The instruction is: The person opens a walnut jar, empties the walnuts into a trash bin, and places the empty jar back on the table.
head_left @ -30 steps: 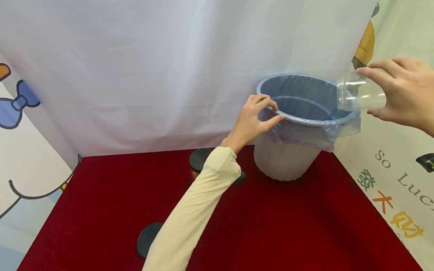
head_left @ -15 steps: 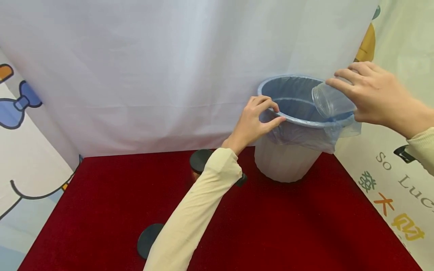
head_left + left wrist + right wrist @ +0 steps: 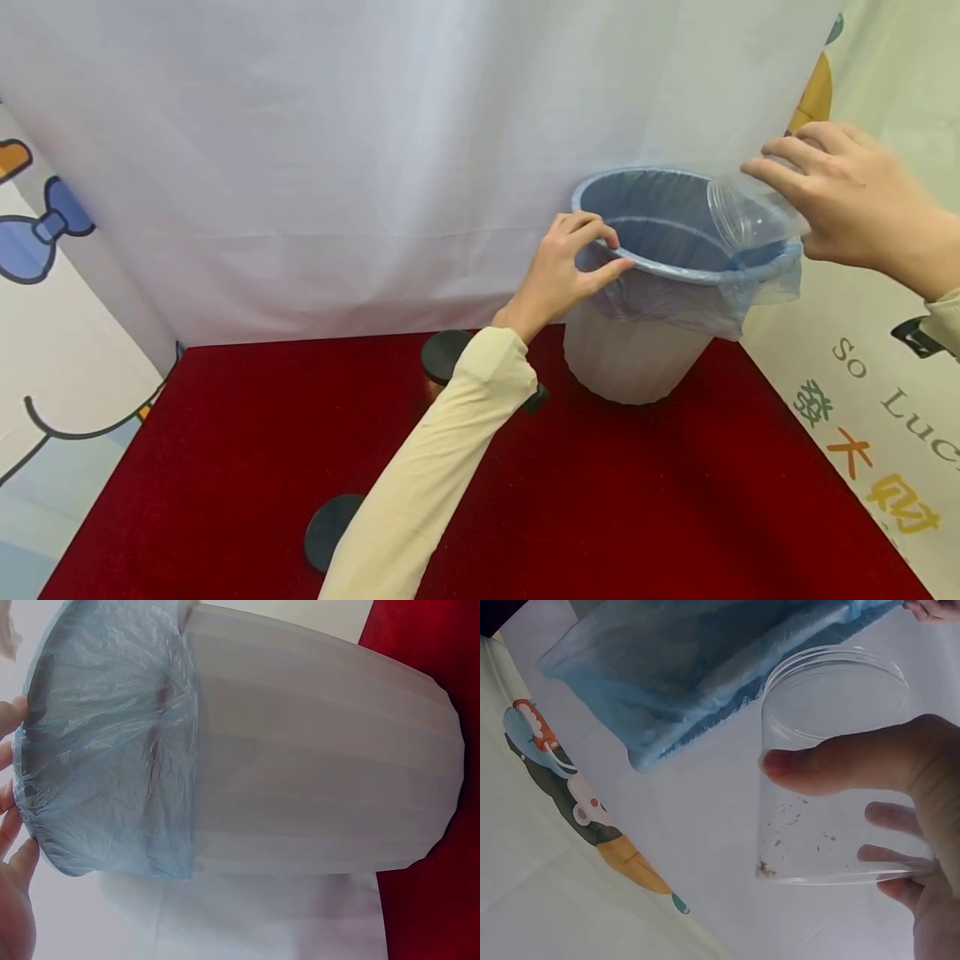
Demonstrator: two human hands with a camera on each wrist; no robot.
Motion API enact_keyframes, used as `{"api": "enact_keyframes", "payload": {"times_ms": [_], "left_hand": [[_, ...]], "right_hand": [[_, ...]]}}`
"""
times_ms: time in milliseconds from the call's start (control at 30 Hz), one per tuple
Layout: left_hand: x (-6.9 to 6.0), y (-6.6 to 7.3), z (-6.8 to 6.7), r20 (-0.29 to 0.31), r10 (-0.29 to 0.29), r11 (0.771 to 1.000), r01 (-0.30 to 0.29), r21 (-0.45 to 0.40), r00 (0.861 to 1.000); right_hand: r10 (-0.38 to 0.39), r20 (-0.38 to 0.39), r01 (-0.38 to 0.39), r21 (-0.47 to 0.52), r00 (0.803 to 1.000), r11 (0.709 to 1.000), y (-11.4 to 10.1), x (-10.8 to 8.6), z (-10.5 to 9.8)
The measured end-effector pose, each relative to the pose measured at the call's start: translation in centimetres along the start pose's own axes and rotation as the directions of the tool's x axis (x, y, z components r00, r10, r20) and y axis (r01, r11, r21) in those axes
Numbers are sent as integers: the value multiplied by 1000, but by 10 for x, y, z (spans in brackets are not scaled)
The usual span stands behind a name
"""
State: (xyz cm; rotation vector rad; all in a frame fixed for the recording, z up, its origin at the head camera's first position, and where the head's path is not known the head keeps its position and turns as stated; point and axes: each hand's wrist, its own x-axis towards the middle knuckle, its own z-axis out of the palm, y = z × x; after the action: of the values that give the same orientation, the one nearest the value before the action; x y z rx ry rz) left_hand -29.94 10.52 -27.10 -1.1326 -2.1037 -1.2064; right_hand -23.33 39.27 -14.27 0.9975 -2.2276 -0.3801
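A white trash can [image 3: 633, 358] with a blue rim stands at the back right, lined with a thin blue bag [image 3: 667, 302] folded over its edge. My left hand [image 3: 558, 260] pinches the near left part of the lined rim between thumb and fingers. Above the can's right side, my right hand [image 3: 855, 196] grips a clear plastic jar [image 3: 750, 215], tilted with its uncovered mouth facing left and down over the opening. In the right wrist view, brown crumbs cling inside the jar [image 3: 795, 840] near its base.
On the red tabletop [image 3: 615, 500] lies a black round lid [image 3: 327, 529], partly behind the left sleeve. A black-lidded jar [image 3: 442, 354] stands farther back, also partly hidden by that arm. White cloth [image 3: 337, 167] hangs behind; a printed cloth [image 3: 885, 400] borders the right.
My right hand has swung the jar left over the can and tipped its mouth downward, then shifted slightly back to the right. The left hand stays on the rim.
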Motion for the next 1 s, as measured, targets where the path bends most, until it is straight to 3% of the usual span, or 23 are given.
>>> {"api": "enact_keyframes", "payload": {"times_ms": [267, 467, 733, 1000], "left_hand": [[0, 0, 0, 15, -14, 1000, 14, -10, 1000], [0, 1, -1, 12, -12, 1000, 12, -8, 1000], [0, 0, 0, 12, -1, 1000, 1, -8, 1000], [1, -1, -2, 12, -7, 1000, 7, -8, 1000]], "right_hand": [[-7, 86, 18, -133, 996, 991, 3, 1, -9], [-49, 143, 68, -132, 989, 989, -1, 8, 0], [-38, 235, 67, -114, 971, 991, -9, 10, 14], [-16, 172, 29, -76, 985, 997, -6, 9, 13]]}}
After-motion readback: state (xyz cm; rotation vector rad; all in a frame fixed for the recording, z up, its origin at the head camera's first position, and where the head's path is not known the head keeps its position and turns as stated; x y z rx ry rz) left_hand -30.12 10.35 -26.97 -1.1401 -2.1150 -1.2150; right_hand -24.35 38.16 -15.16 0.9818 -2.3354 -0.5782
